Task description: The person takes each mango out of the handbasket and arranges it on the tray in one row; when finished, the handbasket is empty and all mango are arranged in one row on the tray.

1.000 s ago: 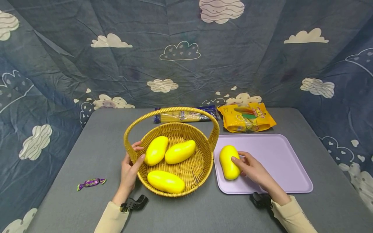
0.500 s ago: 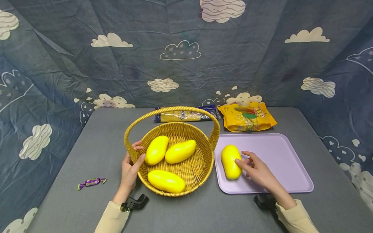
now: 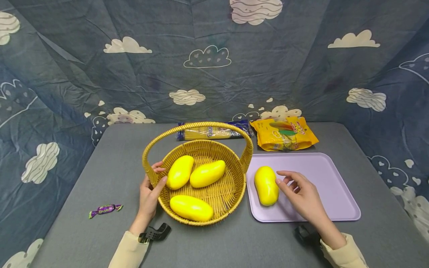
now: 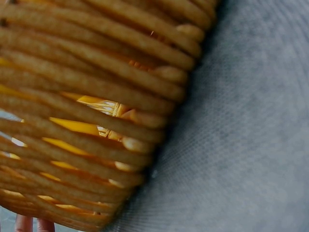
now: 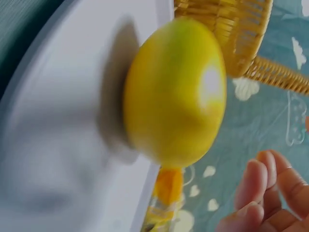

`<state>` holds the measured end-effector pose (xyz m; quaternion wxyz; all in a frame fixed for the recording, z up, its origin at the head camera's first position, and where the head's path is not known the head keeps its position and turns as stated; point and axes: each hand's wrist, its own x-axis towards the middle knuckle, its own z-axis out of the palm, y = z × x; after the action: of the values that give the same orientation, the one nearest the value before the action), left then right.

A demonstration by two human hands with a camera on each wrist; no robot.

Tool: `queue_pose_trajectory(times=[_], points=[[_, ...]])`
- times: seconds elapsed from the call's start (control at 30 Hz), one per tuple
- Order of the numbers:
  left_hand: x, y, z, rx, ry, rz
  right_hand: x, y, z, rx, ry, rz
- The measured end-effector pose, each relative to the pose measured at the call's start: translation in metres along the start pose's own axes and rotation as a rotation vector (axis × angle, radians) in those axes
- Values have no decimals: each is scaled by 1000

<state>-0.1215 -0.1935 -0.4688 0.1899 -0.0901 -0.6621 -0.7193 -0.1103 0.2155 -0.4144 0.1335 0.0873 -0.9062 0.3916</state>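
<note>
A yellow mango-shaped fruit (image 3: pixel 267 188) lies on its side near the left edge of a lilac tray (image 3: pixel 335 201), its long axis running away from the person; lying flat, it probably needs no support. Just right of it hovers the right hand (image 3: pixel 303 193), fingers loosely bent, thumb and index tips slightly apart and pinching nothing; the right wrist view shows a gap between hand and fruit. That curved shape would suit the fruit's rounded side.

Just left of the tray stands a wicker basket (image 3: pixel 225 190), upright on the grey surface (image 3: pixel 207 245), holding three more yellow fruits, apparently spaced by their own bulk: one at the left (image 3: pixel 180 172), one at the centre (image 3: pixel 207 174), one at the near rim (image 3: pixel 191 208). The left hand (image 3: pixel 149 197) grips the basket's left side at the handle base, thumb at the rim and fingers round the outside, likely to steady it.

Behind lie a noodle packet (image 3: pixel 218 134) and a yellow bag (image 3: pixel 285 134), outside the hands' working area; a purple wrapped candy (image 3: pixel 105 210) sits alone at far left.
</note>
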Motion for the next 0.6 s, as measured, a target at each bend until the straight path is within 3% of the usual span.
queue_pose_trajectory(times=[0.23,0.6], points=[[0,-1,-1,2,-3,-9,-2,-22,5,96,0,-128],[0,0,0,-4,-1,-12,7,-61,17,171,-120,-250]])
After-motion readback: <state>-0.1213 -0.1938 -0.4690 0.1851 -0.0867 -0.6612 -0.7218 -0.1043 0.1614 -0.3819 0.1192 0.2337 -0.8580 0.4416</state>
